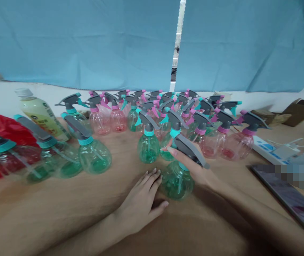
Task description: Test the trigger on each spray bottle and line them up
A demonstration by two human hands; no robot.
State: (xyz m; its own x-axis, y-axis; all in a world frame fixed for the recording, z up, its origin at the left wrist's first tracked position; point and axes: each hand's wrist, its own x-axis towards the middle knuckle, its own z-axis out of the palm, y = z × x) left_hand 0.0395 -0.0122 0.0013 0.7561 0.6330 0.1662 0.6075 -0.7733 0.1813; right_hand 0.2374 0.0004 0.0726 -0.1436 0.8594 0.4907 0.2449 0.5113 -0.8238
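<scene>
One green spray bottle at the front

From where I stand, the right hand has its fingers clamped around the bottle's grey-and-teal spray head, and the bottle is on the worktop. The left hand lies palm down just beside its base, holding nothing, the thumb spread from the other fingers; whether the fingertips touch the plastic, I can't tell. Behind crowd more spray bottles, green and pink. Three others sit off to the left, near some red plastic, and a phone lies at the right
</scene>
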